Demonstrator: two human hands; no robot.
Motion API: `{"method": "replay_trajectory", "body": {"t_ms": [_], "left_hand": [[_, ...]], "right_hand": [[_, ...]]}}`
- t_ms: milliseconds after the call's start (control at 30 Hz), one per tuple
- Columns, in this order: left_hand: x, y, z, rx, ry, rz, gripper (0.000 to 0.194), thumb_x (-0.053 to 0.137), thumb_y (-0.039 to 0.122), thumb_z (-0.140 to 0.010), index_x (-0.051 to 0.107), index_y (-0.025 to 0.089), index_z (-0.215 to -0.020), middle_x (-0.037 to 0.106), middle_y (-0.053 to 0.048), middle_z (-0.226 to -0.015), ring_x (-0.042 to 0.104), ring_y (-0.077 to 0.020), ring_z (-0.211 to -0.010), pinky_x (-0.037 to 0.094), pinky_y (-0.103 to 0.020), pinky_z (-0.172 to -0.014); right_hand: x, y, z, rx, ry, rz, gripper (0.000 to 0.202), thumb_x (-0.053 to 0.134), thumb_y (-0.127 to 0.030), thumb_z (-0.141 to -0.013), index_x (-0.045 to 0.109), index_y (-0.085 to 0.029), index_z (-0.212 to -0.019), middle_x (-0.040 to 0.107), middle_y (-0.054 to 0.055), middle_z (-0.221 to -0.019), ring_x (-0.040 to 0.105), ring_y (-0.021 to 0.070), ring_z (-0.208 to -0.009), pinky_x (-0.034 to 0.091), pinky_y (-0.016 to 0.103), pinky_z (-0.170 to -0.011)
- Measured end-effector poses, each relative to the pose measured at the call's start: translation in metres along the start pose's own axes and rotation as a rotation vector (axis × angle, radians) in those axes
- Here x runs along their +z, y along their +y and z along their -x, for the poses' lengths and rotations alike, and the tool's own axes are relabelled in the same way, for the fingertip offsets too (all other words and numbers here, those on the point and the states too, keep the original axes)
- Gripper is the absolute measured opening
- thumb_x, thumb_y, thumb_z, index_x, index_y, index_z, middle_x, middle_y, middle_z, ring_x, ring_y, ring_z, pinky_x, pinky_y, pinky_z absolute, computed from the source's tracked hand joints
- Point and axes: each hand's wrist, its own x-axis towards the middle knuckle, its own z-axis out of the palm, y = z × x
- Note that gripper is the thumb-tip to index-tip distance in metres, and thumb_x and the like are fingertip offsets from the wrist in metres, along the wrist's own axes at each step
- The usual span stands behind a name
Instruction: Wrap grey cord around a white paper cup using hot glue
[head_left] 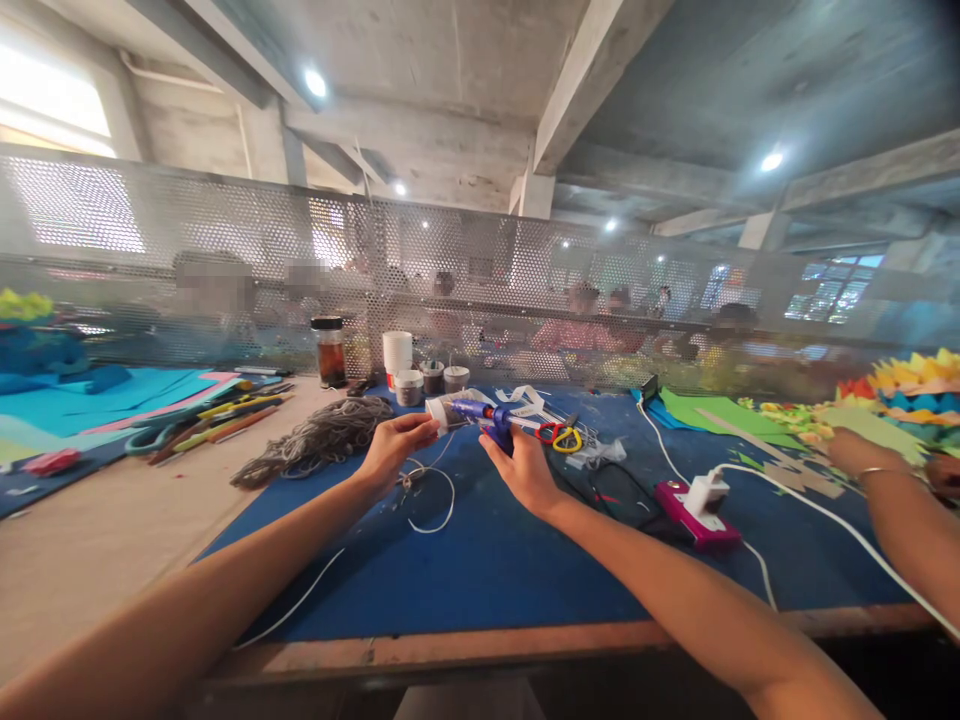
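Note:
My left hand (pixel 396 452) is closed on the rim of a small white paper cup (pixel 441 414), which lies tipped on its side above the blue mat (pixel 480 560). Grey cord seems to be around the cup's far part. In my right hand (pixel 525 470) is a blue glue gun (pixel 496 424), its nozzle pointing left at the cup; I cannot tell whether it touches. A loose strand of pale cord (pixel 453 492) curls on the mat below the cup. Left of it lies a heap of grey cord (pixel 319 432).
Behind stand paper cups (pixel 397 350) and a dark-lidded jar (pixel 330 352). Scissors (pixel 568 437) lie right of the glue gun. A pink power strip (pixel 697 515) with white cables sits farther right. Another person's arm (pixel 892 490) reaches in among green papers. A perforated screen (pixel 480 280) closes off the back.

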Motion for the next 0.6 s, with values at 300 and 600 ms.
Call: {"method": "replay_trajectory", "body": {"t_ms": [300,600], "left_hand": [[-0.002,-0.0018,-0.0014,0.007,0.012,-0.008,0.036,0.081,0.035,-0.061,0.073,0.012,-0.088,0.072,-0.007,-0.087,0.066,-0.0179,-0.078,0.05,-0.036,-0.087],[-0.0003,0.0013,0.0009,-0.01,0.027,-0.035,0.037,0.08,0.035,-0.062,0.073,0.013,-0.091,0.072,-0.007,-0.086,0.065,-0.0172,-0.076,0.049,-0.035,-0.087]], "right_hand": [[-0.0022,-0.0026,-0.0013,-0.034,-0.007,0.018,0.028,0.051,-0.04,-0.09,0.062,-0.018,-0.104,0.07,0.006,-0.089,0.066,0.021,-0.084,0.048,0.029,-0.078],[0.0003,-0.0002,0.0001,-0.062,0.019,0.102,0.03,0.052,-0.042,-0.089,0.063,-0.018,-0.103,0.07,0.008,-0.091,0.066,0.0222,-0.086,0.048,0.029,-0.077]]}}
